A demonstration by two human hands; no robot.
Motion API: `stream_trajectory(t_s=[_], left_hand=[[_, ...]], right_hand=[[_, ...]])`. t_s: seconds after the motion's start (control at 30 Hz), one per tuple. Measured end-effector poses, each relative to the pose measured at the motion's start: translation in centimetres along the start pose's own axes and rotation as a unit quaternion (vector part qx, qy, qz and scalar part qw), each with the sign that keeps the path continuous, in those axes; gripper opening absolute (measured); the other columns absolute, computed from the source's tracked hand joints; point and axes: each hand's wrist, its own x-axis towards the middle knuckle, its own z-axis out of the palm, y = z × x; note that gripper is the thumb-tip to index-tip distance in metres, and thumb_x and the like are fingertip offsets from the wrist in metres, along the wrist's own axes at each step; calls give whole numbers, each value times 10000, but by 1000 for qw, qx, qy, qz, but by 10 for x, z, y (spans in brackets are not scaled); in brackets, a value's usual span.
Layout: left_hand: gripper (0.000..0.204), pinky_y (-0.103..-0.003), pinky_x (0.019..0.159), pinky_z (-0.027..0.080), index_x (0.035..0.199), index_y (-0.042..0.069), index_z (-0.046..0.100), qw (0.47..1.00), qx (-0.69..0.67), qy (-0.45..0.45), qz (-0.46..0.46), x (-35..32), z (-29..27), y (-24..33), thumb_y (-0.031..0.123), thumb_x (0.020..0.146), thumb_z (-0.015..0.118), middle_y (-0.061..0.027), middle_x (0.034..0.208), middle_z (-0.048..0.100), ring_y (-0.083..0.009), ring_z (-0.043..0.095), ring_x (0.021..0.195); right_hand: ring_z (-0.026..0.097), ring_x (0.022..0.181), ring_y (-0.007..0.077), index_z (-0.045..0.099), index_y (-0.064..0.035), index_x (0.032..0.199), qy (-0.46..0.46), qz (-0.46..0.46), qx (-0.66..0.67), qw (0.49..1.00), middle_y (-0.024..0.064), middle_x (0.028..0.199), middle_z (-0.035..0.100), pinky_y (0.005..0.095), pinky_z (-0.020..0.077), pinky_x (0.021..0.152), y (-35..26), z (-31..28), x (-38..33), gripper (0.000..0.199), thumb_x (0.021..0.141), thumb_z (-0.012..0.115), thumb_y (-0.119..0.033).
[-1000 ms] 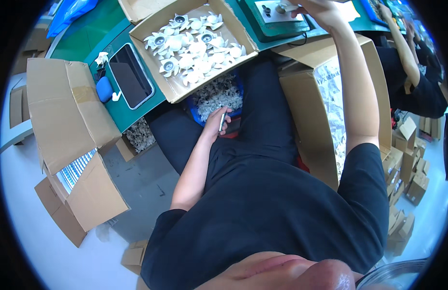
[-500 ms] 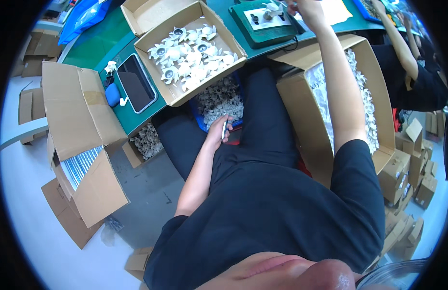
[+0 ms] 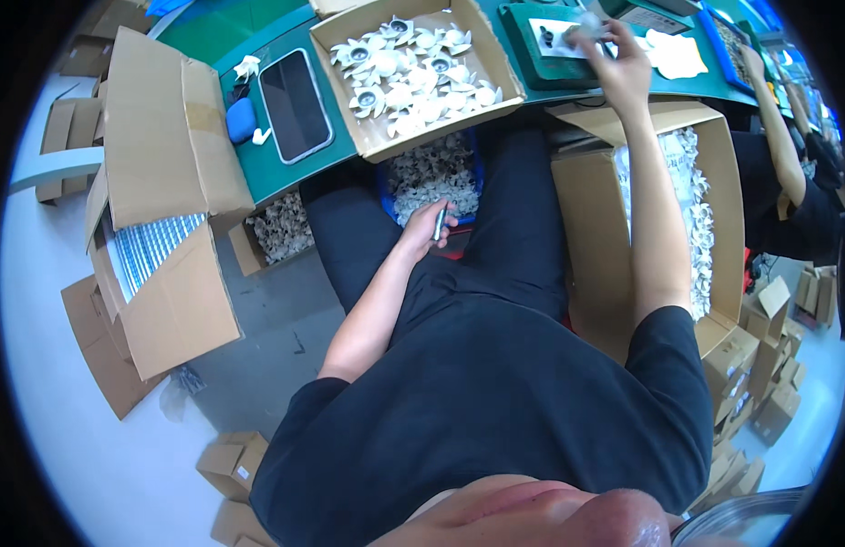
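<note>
Two hands grip: left (image 3: 425, 228) a slim silvery tool (image 3: 438, 221), right (image 3: 614, 64) a white fan part (image 3: 588, 22).

Bright, even overhead light, colours clean, shadows soft and short beneath the green bench (image 3: 285, 169). Strong fisheye bending toward a black circular rim. Chin at the lower edge is out of focus; the centre is fairly sharp.
</note>
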Motion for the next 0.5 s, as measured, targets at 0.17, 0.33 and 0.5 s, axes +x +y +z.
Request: stream_trajectory(t_s=[0.17,0.33,0.5], left_hand=[[451,-223,392,361,1292,25,593,993,-100,-57,1,-30,15,34,417,1090,499,-58,817,633,-72,488,489],[484,-195,403,330,1285,-34,590,957,-110,-268,24,-63,41,62,403,1097,501,-87,839,670,-48,461,477],[473,-183,414,326,1224,-66,612,889,-73,-437,118,-91,72,94,379,1098,511,-109,824,684,-32,439,466]], right_hand=[[663,1037,212,672,-24,1280,31,-75,-237,968,120,1206,713,370,534,912,-59,31,-38,541,819,873,-224],[655,1072,273,681,-19,1265,-69,-248,-253,933,136,1206,697,380,523,933,-124,60,-47,525,814,865,-216],[664,1021,245,726,-32,1176,-403,-119,-75,904,123,1138,697,347,533,873,-169,53,-87,400,820,835,-176]])
